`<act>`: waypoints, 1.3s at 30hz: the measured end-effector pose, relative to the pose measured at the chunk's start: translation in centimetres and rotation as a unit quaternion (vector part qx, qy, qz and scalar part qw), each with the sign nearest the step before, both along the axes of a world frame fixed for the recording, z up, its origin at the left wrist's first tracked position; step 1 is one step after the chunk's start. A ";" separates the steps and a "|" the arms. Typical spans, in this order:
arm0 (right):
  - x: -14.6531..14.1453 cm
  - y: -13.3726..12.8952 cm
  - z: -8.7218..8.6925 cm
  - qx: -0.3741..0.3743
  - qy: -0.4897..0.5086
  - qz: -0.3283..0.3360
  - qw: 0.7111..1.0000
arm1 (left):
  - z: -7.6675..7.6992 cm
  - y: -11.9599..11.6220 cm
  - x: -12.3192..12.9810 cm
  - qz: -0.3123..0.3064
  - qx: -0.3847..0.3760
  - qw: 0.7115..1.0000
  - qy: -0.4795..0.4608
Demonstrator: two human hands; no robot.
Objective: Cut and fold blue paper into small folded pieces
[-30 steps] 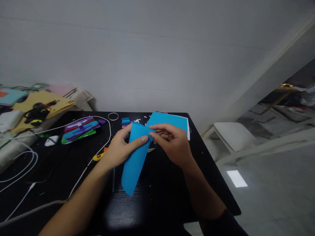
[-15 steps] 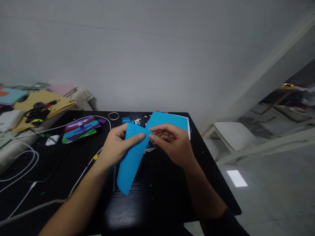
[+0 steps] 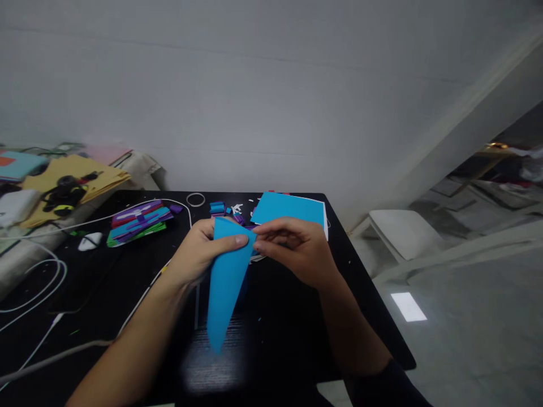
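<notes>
A folded sheet of blue paper (image 3: 228, 282) hangs over the black table, its narrow end pointing down toward me. My left hand (image 3: 199, 249) is closed on its upper left part, the thumb flat on the front and the fingers behind. At the upper right corner of the sheet, my right hand (image 3: 297, 249) pinches the edge between thumb and fingertips. Behind the right hand lies a stack of blue sheets (image 3: 291, 208) with white paper under it. Small blue and purple paper pieces (image 3: 218, 208) and white scraps lie beyond the held paper.
On the black table (image 3: 297, 339), a pile of coloured paper pieces (image 3: 139, 223) lies at left, near a white earbud case (image 3: 90, 242), a phone and white cables (image 3: 144, 297). A ring (image 3: 195, 199) is near the wall. A white stool (image 3: 401, 232) stands right of the table.
The blue paper has turned to hang more upright, its lower tip narrower and nearer me. Both hands have shifted slightly left and down, still holding it.
</notes>
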State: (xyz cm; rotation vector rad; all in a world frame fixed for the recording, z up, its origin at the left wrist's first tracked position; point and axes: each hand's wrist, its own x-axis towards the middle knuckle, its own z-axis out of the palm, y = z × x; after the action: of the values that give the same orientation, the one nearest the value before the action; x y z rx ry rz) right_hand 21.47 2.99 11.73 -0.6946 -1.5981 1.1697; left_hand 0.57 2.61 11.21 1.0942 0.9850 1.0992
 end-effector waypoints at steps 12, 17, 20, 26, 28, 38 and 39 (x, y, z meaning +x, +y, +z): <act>0.2 0.9 -0.3 -0.016 0.026 0.046 0.999 | 0.2 -0.1 0.2 -0.028 -0.029 0.999 -0.026; 0.3 0.9 -0.3 0.008 0.022 0.047 0.999 | 0.2 -0.1 -0.1 -0.029 -0.025 0.999 -0.009; 0.4 0.9 -0.2 0.007 0.015 0.049 0.999 | 0.3 -0.2 -0.3 -0.031 -0.027 0.999 0.002; 0.4 0.7 -0.1 0.009 0.004 0.042 0.999 | 0.1 -0.2 -0.1 -0.029 -0.013 0.999 0.011; 0.4 0.7 0.0 0.033 0.003 0.040 0.999 | 0.0 -0.2 -0.1 -0.027 -0.012 1.000 0.009; 0.5 0.5 0.2 0.086 -0.018 0.037 0.995 | 0.6 -0.2 -0.2 -0.036 0.013 0.999 0.023; 0.5 0.5 0.2 0.087 -0.022 0.036 0.995 | 0.6 -0.3 -0.2 -0.034 0.013 0.999 0.023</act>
State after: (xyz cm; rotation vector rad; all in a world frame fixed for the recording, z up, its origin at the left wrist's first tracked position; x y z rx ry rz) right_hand 21.98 3.50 11.93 -0.5561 -1.7504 1.0567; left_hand 0.39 2.34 11.84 1.1706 0.9648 1.0384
